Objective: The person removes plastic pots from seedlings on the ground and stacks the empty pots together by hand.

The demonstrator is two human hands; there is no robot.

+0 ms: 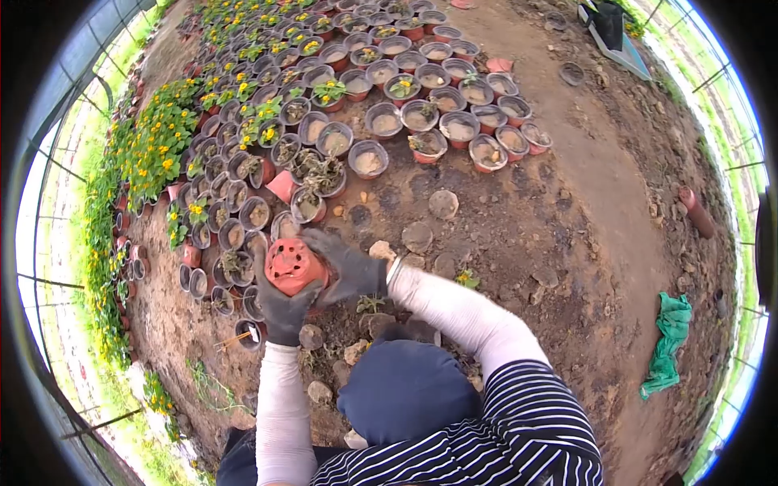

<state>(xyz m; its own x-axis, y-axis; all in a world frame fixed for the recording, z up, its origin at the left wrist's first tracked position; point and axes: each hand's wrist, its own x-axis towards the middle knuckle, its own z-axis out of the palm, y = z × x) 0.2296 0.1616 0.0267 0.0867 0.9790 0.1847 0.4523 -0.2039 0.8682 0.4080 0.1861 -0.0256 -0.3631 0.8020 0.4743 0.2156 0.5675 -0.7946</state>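
Between my two dark-gloved hands is a red plastic pot point(293, 266), its base with drainage holes turned toward the camera. My left hand point(284, 312) wraps round its left and lower side. On the pot's right side, my right hand point(348, 263) presses with bent fingers. The pot is held above the near edge of the rows of pots. What the pot contains is hidden. Just beyond it, a tipped red pot point(282, 186) lies among upright pots, and a pot with dried plants point(308, 205) stands nearby.
Rows of soil-filled pots point(383, 120) spread ahead, some with yellow flowers point(154, 146). Round soil clumps point(417, 236) lie on brown ground point(519, 259). At the right are a green cloth point(669, 344) and a brown cylinder point(697, 212); a tray point(620, 49) sits at the far right.
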